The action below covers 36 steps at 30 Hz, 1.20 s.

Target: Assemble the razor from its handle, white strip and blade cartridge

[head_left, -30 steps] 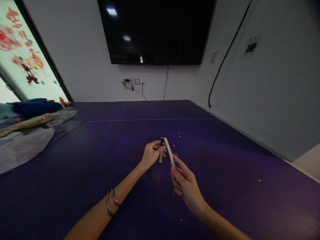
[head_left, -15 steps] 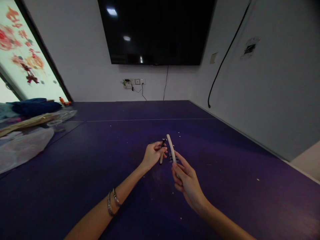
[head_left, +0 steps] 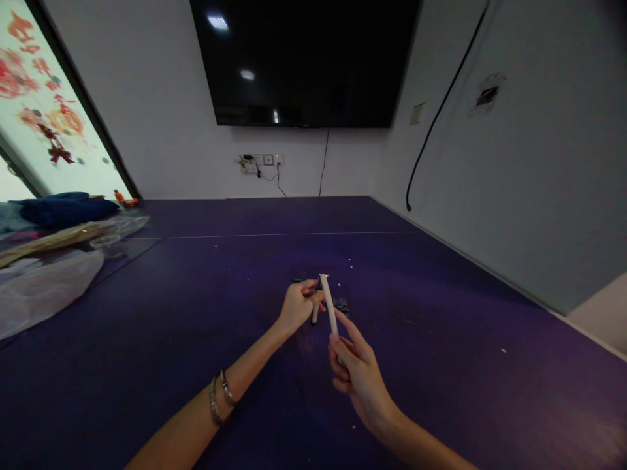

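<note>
My left hand (head_left: 297, 307) is closed around a slim tool (head_left: 315, 313) with a pale and black handle and a small shiny head at its top; its kind is hard to make out. My right hand (head_left: 360, 362) pinches the lower part of a long white stick (head_left: 329, 303), held tilted slightly to the left. The upper end of the stick overlaps the head of the tool; I cannot tell whether they touch. Behind the stick a small dark object (head_left: 341, 305) lies on the purple surface (head_left: 441, 391). A thin dark green piece (head_left: 297, 281) shows beyond my left fingers.
Several small white bits are scattered over the surface. At the left lie a clear plastic bag (head_left: 49, 290), a clear cup (head_left: 108, 243), dark blue cloth (head_left: 71, 210) and an orange object (head_left: 125, 200). A black cable (head_left: 441, 114) hangs along the right wall.
My right hand has moved left and a little down, bringing the white stick over the tool's head. The small dark object is less covered. My left hand has hardly moved.
</note>
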Each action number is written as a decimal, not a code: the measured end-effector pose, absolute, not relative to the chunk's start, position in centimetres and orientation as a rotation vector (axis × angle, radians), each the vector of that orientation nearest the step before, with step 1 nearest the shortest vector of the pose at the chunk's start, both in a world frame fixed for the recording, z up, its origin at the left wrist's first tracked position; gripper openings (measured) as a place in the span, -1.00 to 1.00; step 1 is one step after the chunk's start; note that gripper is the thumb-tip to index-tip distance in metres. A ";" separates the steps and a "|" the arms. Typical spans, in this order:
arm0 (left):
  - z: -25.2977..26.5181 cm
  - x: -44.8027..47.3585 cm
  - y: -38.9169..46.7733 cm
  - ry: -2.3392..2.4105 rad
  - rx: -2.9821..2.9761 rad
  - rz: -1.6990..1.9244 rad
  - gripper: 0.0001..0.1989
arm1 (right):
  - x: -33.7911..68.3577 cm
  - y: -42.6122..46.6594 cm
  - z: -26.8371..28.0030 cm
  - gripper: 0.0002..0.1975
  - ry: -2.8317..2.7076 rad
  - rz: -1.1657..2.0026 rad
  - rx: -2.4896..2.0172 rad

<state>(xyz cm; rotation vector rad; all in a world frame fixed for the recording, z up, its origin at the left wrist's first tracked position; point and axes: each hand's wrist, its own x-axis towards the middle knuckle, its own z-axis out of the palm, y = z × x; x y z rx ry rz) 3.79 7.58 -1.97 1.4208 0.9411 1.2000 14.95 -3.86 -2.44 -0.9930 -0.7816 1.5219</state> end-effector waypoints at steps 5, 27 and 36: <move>-2.1 3.7 7.7 0.936 1.407 1.178 -0.78 | 15.2 -3.5 -2.2 -0.46 -0.782 1.478 -0.946; -2.0 3.6 7.9 1.041 1.477 1.217 -0.79 | 15.5 -3.6 -2.4 -0.48 -0.743 1.494 -0.944; -3.2 3.3 7.7 1.124 1.774 1.473 -0.78 | 16.5 -1.6 -2.7 -0.52 -0.784 1.430 -0.971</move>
